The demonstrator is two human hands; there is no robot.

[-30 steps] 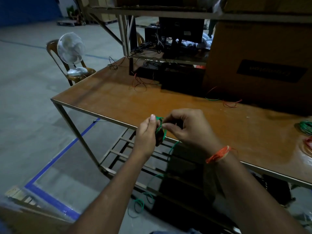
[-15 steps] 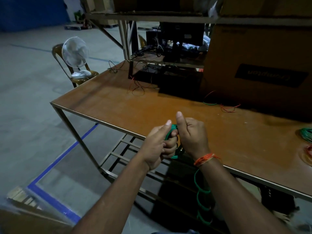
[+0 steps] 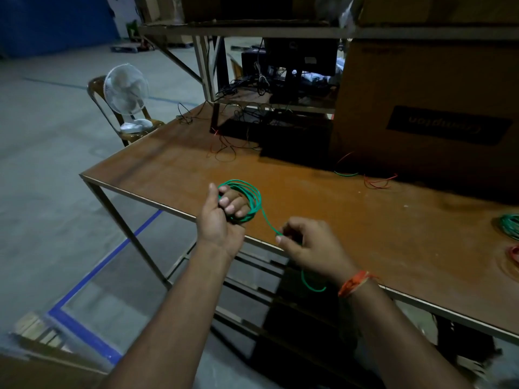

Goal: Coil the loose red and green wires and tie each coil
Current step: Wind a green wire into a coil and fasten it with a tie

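Several loops of green wire (image 3: pixel 254 197) are wound around the fingers of my left hand (image 3: pixel 222 217), which grips the coil over the brown table's (image 3: pixel 365 220) front edge. A single green strand runs from the coil down to my right hand (image 3: pixel 306 245), which pinches it. The tail of that strand (image 3: pixel 309 284) curls below my right wrist. A finished green coil (image 3: pixel 509 224) and a red coil (image 3: pixel 514 255) lie at the table's right edge. Loose red and green wire pieces (image 3: pixel 365 176) lie near the cardboard box.
A large cardboard box (image 3: pixel 427 108) stands at the back right. Black equipment (image 3: pixel 286 136) with tangled thin wires (image 3: pixel 224 148) sits at the table's back. A white fan (image 3: pixel 126 94) rests on a chair to the left. A metal shelf frame (image 3: pixel 252 290) runs under the table.
My hands were pressed together on the green wire; now they are apart. The right hand has drawn a strand out to the right, and the coil shows wide around my left fingers.
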